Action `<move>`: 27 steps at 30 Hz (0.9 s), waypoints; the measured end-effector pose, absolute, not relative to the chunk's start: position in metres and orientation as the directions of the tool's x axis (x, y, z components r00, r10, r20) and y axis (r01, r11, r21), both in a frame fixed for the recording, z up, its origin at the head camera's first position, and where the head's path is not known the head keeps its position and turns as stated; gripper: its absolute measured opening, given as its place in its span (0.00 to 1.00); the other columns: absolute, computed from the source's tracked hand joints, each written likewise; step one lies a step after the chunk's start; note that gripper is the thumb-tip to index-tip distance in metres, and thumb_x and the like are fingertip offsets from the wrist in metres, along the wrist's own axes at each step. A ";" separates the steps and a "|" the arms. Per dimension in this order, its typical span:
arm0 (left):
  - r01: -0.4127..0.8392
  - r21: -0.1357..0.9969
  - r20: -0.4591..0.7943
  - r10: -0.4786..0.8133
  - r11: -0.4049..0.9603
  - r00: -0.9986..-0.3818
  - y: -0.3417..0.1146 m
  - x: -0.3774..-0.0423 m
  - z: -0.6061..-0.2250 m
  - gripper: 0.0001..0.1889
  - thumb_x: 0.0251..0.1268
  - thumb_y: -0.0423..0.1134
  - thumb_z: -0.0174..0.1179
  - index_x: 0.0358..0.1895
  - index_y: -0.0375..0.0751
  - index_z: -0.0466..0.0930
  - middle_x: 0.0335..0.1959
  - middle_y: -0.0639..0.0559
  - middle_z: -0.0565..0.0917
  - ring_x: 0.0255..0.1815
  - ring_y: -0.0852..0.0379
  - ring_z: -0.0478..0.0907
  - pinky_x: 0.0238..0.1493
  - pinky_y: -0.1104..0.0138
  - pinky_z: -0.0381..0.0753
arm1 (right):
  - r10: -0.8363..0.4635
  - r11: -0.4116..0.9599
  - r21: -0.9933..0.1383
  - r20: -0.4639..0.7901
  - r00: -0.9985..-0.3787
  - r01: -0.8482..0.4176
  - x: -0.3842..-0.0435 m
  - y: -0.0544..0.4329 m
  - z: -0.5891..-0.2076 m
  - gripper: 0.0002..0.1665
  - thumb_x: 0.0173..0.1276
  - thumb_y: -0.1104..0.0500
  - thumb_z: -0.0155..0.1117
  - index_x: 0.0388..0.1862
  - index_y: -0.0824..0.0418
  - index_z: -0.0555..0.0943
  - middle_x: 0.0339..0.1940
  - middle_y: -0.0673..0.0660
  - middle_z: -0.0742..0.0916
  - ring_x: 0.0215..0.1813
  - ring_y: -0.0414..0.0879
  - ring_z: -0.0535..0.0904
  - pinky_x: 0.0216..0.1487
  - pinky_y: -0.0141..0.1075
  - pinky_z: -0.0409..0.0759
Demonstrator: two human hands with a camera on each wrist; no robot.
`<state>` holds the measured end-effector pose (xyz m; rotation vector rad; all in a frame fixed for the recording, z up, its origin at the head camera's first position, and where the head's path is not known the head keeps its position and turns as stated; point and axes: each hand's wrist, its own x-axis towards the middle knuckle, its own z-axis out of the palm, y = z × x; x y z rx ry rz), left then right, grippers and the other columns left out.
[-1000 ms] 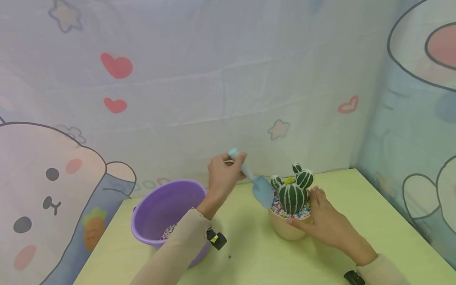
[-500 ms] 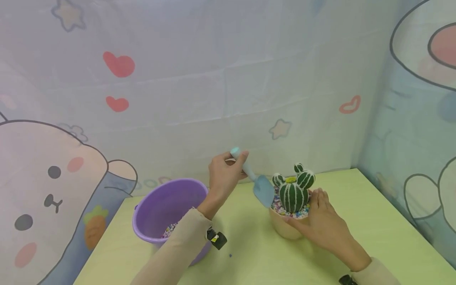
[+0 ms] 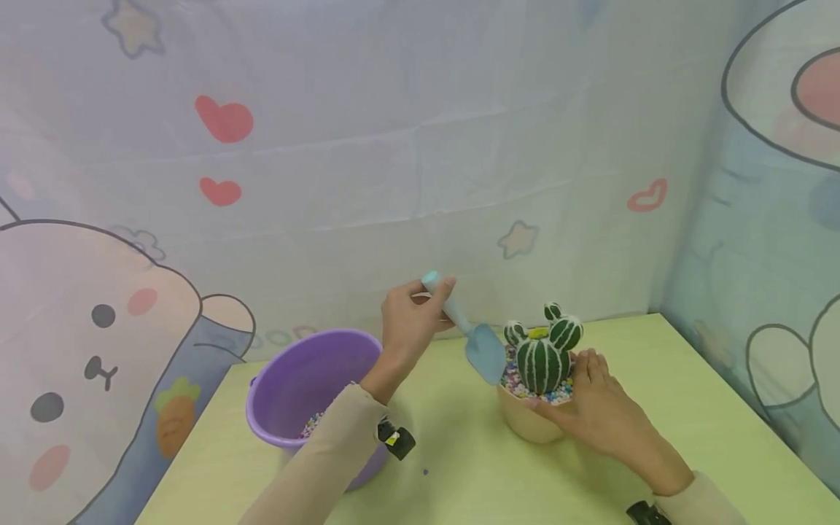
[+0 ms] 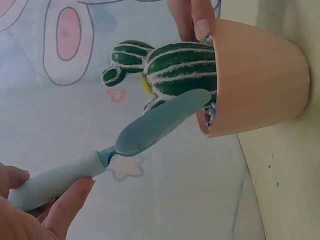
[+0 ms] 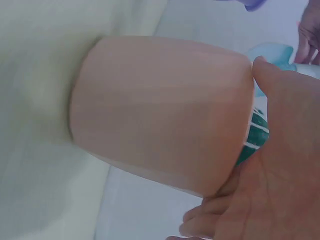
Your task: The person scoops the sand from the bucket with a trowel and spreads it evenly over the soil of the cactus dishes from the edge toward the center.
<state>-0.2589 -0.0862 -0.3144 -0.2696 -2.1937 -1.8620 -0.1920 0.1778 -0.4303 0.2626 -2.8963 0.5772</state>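
Note:
My left hand [image 3: 411, 321] pinches the pale handle of a small blue trowel [image 3: 485, 354] between thumb and fingers. The trowel's blade slants down to the left rim of a peach flowerpot [image 3: 530, 419]; its tip meets the rim beside the colourful pebbles [image 3: 514, 375]. A green, white-striped cactus [image 3: 542, 363] stands in those pebbles. Around the right side of the pot, my right hand [image 3: 610, 412] holds the rim, thumb in front and fingers behind. In the right wrist view, the thumb lies along the pot's rim. The left wrist view shows the blade's back against the cactus.
A purple bucket [image 3: 337, 350] with some pebbles inside stands left of the pot, partly behind my left forearm. One dark pebble [image 3: 425, 472] lies on the yellow-green table [image 3: 459, 437]. A printed cloth [image 3: 367, 160] hangs behind the table.
The view has shifted slightly. The trowel stays at the pot's left rim, and the right hand stays on the pot with only a slight change in its lie.

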 end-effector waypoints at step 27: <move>0.317 0.948 0.318 -0.128 0.025 -0.939 -0.190 -0.251 -0.282 0.25 0.75 0.54 0.65 0.54 0.32 0.85 0.35 0.55 0.87 0.32 0.59 0.92 0.41 0.59 0.96 | -0.318 0.743 -0.565 0.175 -0.932 -0.359 -0.165 0.145 -0.340 0.37 0.75 0.30 0.61 0.59 0.61 0.81 0.32 0.49 0.85 0.35 0.42 0.81 0.36 0.38 0.83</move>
